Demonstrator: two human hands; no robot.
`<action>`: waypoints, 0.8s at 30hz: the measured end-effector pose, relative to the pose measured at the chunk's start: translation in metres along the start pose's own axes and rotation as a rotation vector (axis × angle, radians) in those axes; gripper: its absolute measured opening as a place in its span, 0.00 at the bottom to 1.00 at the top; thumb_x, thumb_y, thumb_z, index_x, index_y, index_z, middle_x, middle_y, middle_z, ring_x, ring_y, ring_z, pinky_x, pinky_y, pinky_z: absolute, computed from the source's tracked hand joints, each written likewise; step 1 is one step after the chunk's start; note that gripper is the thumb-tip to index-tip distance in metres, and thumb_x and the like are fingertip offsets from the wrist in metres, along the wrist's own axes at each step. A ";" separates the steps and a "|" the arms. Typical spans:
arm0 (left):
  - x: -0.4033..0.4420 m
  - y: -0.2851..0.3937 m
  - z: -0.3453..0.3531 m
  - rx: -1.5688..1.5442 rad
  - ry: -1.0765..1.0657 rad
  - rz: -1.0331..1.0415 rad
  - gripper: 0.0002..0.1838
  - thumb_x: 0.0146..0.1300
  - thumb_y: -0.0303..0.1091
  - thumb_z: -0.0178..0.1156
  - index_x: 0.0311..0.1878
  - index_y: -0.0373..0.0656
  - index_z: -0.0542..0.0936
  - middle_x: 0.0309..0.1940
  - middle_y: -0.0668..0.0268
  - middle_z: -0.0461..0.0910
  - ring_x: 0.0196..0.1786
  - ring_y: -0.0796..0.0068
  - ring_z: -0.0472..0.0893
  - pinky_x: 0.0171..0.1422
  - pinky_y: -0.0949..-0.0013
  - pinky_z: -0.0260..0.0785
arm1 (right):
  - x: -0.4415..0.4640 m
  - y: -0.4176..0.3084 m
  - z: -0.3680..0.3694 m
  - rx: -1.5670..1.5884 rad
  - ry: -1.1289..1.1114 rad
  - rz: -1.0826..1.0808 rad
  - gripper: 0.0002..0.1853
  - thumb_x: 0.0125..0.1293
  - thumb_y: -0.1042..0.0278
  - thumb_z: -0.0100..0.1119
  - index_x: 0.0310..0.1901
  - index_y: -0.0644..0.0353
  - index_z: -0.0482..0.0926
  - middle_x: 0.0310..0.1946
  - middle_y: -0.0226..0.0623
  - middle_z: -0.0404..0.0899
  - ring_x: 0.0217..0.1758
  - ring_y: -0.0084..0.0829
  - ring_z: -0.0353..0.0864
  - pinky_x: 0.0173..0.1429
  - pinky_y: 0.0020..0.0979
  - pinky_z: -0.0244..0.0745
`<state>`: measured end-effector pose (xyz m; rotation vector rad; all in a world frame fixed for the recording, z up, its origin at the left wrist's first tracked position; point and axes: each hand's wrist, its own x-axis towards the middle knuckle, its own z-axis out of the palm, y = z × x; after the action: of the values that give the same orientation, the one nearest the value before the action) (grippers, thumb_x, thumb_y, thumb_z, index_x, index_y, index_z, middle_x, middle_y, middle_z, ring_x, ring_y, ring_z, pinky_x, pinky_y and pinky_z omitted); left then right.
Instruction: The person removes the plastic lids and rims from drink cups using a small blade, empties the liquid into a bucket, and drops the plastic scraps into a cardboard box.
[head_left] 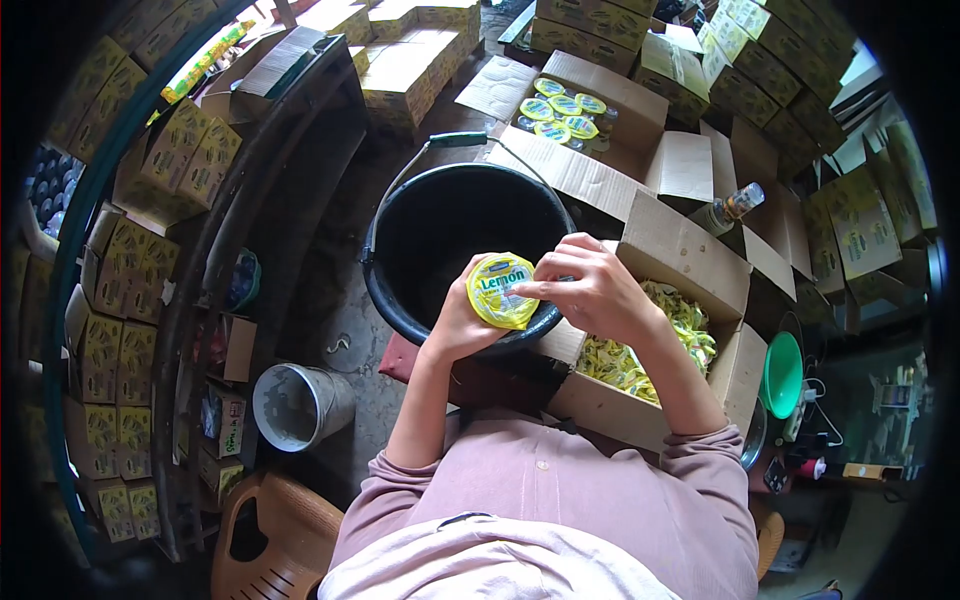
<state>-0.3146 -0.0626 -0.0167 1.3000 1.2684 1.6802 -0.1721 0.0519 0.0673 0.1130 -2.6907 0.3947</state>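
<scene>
Around you is a crowded storeroom with a grey concrete floor, stacked yellow-and-brown printed cardboard cartons on the left and more stacks at the far side. Straight ahead stands a round black plastic bucket, its wire handle with a dark green grip raised at the far rim, in front of a flap of the open brown cardboard box holding round cups with yellow printed lids.

Above the bucket's near rim is the round cup with a yellow lid printed "Lemon". Your left hand has its fingers clamped around the cup's side. Your right hand is bent over the lid's right edge, index finger reaching across it; you cannot tell whether its fingers are pinched together. Both hands hide part of the bucket's near rim.

Your right forearm crosses a second open brown cardboard box, covering some of the loose yellow strips inside. Beyond that box leans a clear bottle with a printed label; to its right sits a green plastic bowl. At your left are a pale grey bucket and a brown plastic chair.
</scene>
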 end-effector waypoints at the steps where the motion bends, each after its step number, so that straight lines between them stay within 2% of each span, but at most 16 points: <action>1: 0.000 0.000 0.000 0.006 -0.001 0.002 0.30 0.34 0.26 0.68 0.46 0.36 0.70 0.42 0.62 0.73 0.46 0.73 0.75 0.54 0.72 0.67 | 0.000 0.000 0.001 0.003 -0.004 -0.009 0.18 0.43 0.77 0.58 0.39 0.46 0.81 0.28 0.26 0.73 0.33 0.27 0.73 0.48 0.29 0.68; 12: 0.000 -0.001 0.001 -0.005 -0.017 -0.025 0.31 0.33 0.25 0.68 0.47 0.36 0.69 0.41 0.63 0.72 0.45 0.74 0.74 0.53 0.73 0.66 | 0.002 0.001 0.006 -0.070 -0.079 -0.041 0.17 0.46 0.76 0.57 0.39 0.46 0.81 0.30 0.26 0.74 0.35 0.24 0.74 0.50 0.29 0.67; 18: 0.001 -0.004 0.001 0.009 -0.019 -0.009 0.32 0.34 0.25 0.68 0.48 0.36 0.68 0.41 0.63 0.73 0.46 0.74 0.74 0.53 0.73 0.66 | 0.000 0.004 -0.001 -0.141 -0.135 -0.038 0.13 0.49 0.72 0.55 0.37 0.46 0.81 0.30 0.26 0.74 0.35 0.23 0.74 0.51 0.28 0.65; 24: 0.000 -0.004 0.001 0.025 -0.039 -0.050 0.33 0.34 0.26 0.69 0.49 0.38 0.68 0.43 0.65 0.72 0.47 0.76 0.73 0.55 0.73 0.65 | 0.008 0.003 0.014 -0.192 -0.150 -0.125 0.09 0.51 0.68 0.54 0.34 0.47 0.81 0.29 0.25 0.72 0.36 0.22 0.73 0.52 0.27 0.63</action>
<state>-0.3139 -0.0606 -0.0206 1.2989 1.2926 1.6010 -0.1852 0.0503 0.0581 0.2619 -2.8336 0.0926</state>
